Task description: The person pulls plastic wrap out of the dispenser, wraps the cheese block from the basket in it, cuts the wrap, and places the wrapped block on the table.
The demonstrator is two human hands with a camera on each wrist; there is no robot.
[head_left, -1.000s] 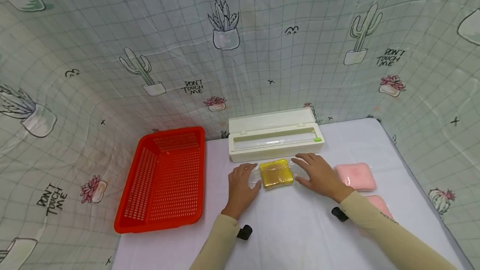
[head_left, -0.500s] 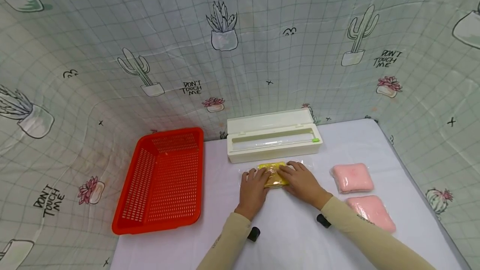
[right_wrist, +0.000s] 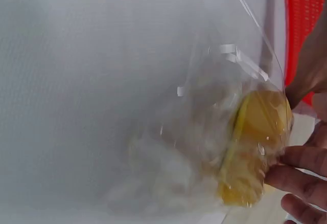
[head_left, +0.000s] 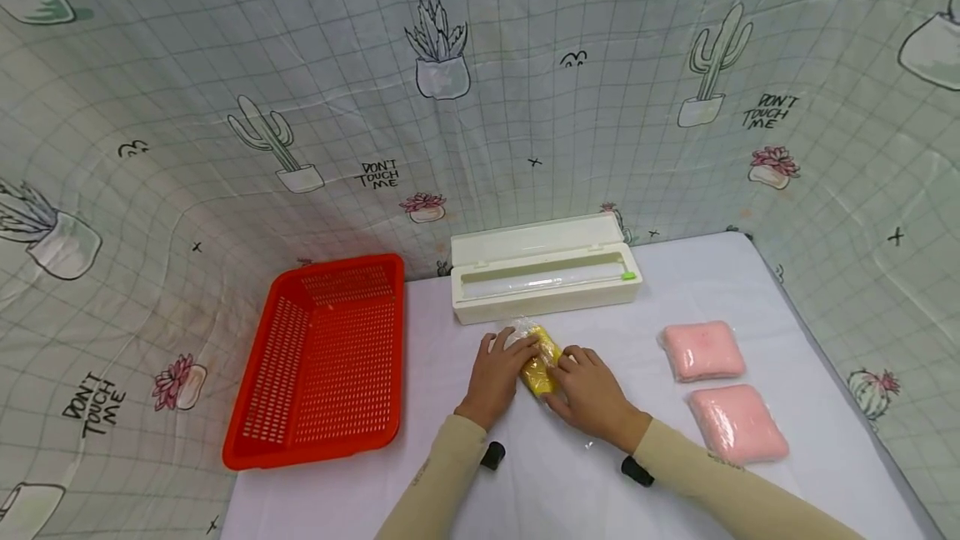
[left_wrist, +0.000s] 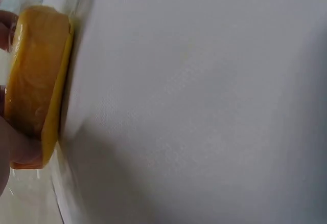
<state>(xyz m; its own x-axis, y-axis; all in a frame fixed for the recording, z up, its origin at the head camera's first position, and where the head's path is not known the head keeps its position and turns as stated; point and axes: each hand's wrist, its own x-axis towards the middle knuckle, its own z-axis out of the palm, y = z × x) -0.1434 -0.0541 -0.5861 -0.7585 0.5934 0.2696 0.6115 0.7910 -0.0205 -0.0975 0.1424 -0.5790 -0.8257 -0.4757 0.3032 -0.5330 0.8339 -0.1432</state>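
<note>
A yellow rectangular block [head_left: 542,365] with an orange-brown side lies slantwise on the white table, covered in clear plastic film. My left hand [head_left: 491,377] holds it from the left, fingers over its top; in the left wrist view the thumb presses the end of the block [left_wrist: 38,70]. From the right, my right hand [head_left: 592,398] grips the block's near side with curled fingers. In the right wrist view, loose crumpled film [right_wrist: 184,132] spreads out from the block [right_wrist: 255,116], and fingers rest along its edge.
Behind the hands stands a long white film dispenser [head_left: 543,307], lid up, with a roll inside and a green slider [head_left: 628,276]. A red perforated basket [head_left: 400,357] is at the left. Two film-wrapped pink blocks, one farther [head_left: 702,351] and one nearer [head_left: 738,423], lie at the right.
Both hands have come inward from the film ends onto the yellow block. The block has turned from lying crosswise to slantwise, and the film around it is gathered.
</note>
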